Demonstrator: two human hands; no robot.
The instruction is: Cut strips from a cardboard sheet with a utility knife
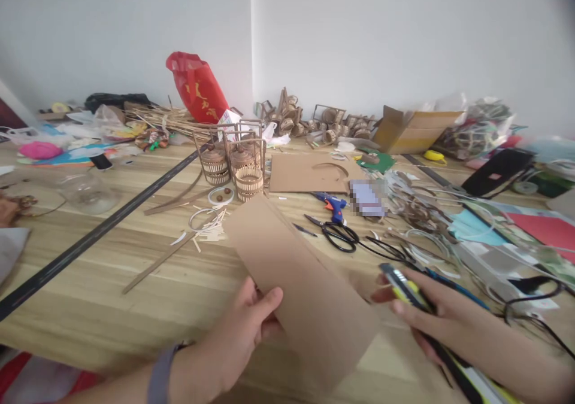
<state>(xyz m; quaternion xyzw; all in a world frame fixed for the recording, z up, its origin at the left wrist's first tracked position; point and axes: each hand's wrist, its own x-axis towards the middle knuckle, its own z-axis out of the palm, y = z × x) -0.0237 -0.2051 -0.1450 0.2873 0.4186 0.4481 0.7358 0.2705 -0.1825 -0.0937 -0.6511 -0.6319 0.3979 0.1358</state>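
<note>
My left hand grips the left edge of a piece of brown cardboard, thumb on top and fingers beneath. The cardboard is raised and tilted above the wooden table. In my right hand is a yellow and black utility knife, somewhat blurred, just right of the cardboard. Beyond the cardboard stand small bamboo baskets in wooden frames. Black-handled scissors and a blue glue gun lie past its right side.
A larger cardboard sheet lies farther back, near an open carton. Tangled strips and a white power strip crowd the right. A red bag leans by the wall. A dark strip crosses the wooden table at left.
</note>
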